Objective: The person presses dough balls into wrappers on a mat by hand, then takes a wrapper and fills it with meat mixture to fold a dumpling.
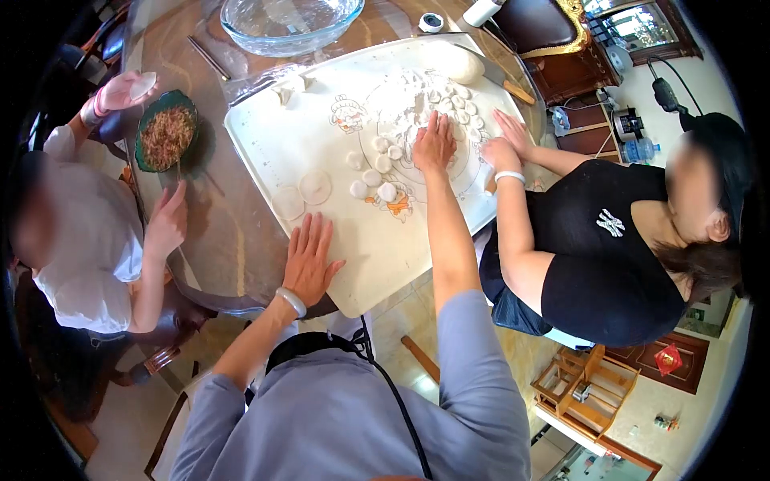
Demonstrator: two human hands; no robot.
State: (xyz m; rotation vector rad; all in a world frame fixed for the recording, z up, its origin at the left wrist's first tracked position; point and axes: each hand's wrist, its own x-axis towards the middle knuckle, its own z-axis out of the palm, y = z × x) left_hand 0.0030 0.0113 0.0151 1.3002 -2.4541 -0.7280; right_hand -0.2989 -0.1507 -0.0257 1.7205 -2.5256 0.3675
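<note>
My left hand, a bangle at its wrist, lies flat with fingers spread at the near left edge of the white mat. Just beyond its fingertips are two thin round wrappers. My right hand reaches over the mat with its fingers extended, touching the edge of the flour pile. Small dough pieces lie left of it, and several more lie beyond it to the right. What is under the right palm is hidden.
At left, a person holds a wrapper beside a green bowl of filling. A co-worker's hands are at the mat's right edge. A large dough ball, a knife and a glass bowl stand farther back.
</note>
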